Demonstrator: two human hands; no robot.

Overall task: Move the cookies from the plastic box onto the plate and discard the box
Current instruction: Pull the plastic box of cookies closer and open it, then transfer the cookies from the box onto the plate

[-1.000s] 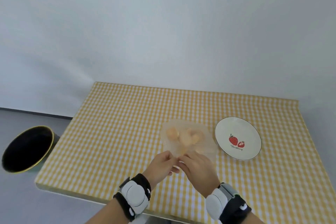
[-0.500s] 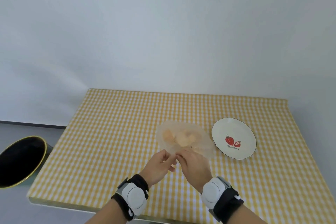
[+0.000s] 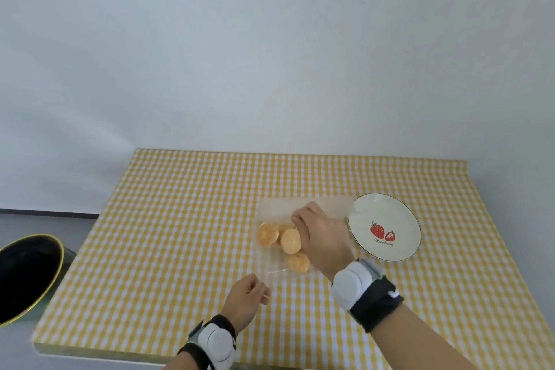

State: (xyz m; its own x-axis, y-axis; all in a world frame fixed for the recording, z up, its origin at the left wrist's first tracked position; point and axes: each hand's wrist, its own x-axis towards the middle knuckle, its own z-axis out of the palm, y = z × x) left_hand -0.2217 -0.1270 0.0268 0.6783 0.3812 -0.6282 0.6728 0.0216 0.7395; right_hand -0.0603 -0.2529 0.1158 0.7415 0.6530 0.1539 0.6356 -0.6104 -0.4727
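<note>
The clear plastic box [image 3: 271,267] lies open mid-table, its lid [image 3: 279,209] folded back on the far side. Several round golden cookies [image 3: 267,234] lie inside. My right hand [image 3: 322,237] reaches into the box from the right, fingers curled down around one cookie [image 3: 290,241], which looks tilted. My left hand [image 3: 247,294] rests at the box's near left corner, fingers curled, apparently pinching the rim. The white plate [image 3: 387,213] with strawberry prints sits just right of the box and holds nothing.
A black bin with a gold rim [image 3: 27,273] stands on the floor left of the table. The yellow checked tablecloth [image 3: 180,219] covers the table, which backs onto a white wall. The near table edge runs just below my wrists.
The box was shut with both hands at its near edge. Now the lid is flipped back, my right hand has moved forward into the box, and my left hand has drawn back left.
</note>
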